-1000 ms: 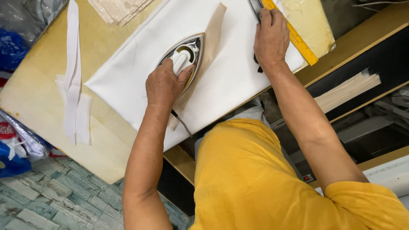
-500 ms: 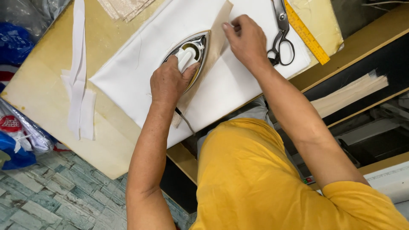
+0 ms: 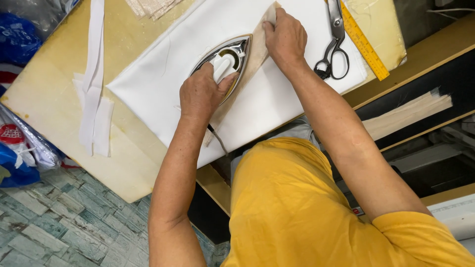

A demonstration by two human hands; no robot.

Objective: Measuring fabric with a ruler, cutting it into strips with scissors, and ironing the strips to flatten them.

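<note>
Item: left hand (image 3: 202,94). Fingers wrapped together round the white handle of the iron (image 3: 225,62), clamped on it; forearm runs down toward 6 o'clock.

Item: iron. Polished metal body, pointed nose toward 1 o'clock, sole flat on the beige fabric strip (image 3: 257,47). Its dark cord (image 3: 217,138) trails off toward 6 o'clock, across the cloth edge.

Item: right hand (image 3: 286,37). Lies palm down at 2 o'clock of the iron, fingers together and pressed flat on the upper end of the beige fabric strip, just beside the iron's nose; not gripping anything.

Item: beige fabric strip. Narrow, runs on a slant from 1 o'clock to 7 o'clock under the iron, resting on the white cloth (image 3: 163,84).

Item: white cloth. Large folded rectangle, set on a slant over the padded board (image 3: 44,94).

Item: scissors (image 3: 334,42). Large, metal blades, black handles, lying on the white cloth at 3 o'clock of the right hand, near but apart from it.

Item: yellow ruler (image 3: 365,44). Just beside the scissors at their 3 o'clock, lying at a slant at the cloth's edge.

Item: white strips (image 3: 93,89). Long bands at 9 o'clock of the cloth, on the padded board, well apart from both hands.

Item: padded board. Cream cover, stained.

Item: yellow shirt (image 3: 307,212). Worn by the person, at 5 o'clock in the view.
</note>
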